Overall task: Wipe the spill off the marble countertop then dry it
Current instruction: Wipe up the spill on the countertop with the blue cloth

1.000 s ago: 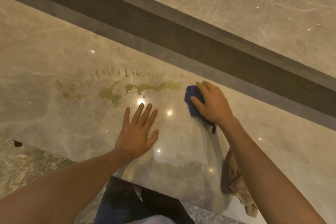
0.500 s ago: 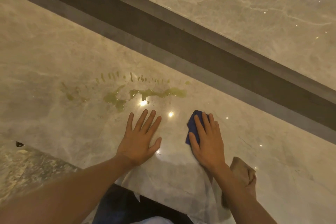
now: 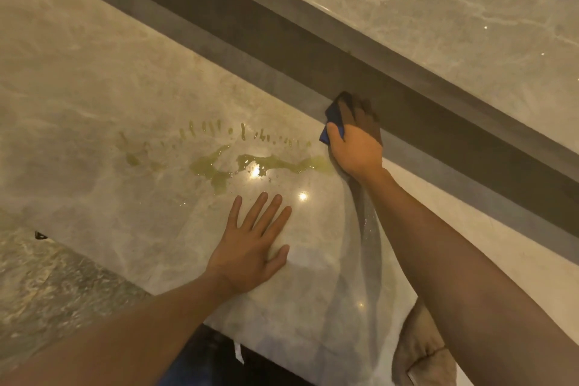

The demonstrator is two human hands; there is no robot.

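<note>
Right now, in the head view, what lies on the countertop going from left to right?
Yellow-green spill → left hand flat on the marble countertop → right hand pressing the blue cloth → beige towel at the near edge.

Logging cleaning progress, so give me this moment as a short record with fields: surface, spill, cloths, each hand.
surface: glossy beige marble countertop
spill: yellow-green liquid puddle, unwiped, streaks beyond it
wiping cloth: dark blue cloth at the dark back ledge
right hand: presses the blue cloth, right of the puddle
left hand: flat on the marble, fingers spread
spare cloth: tan cloth at the near edge
</note>
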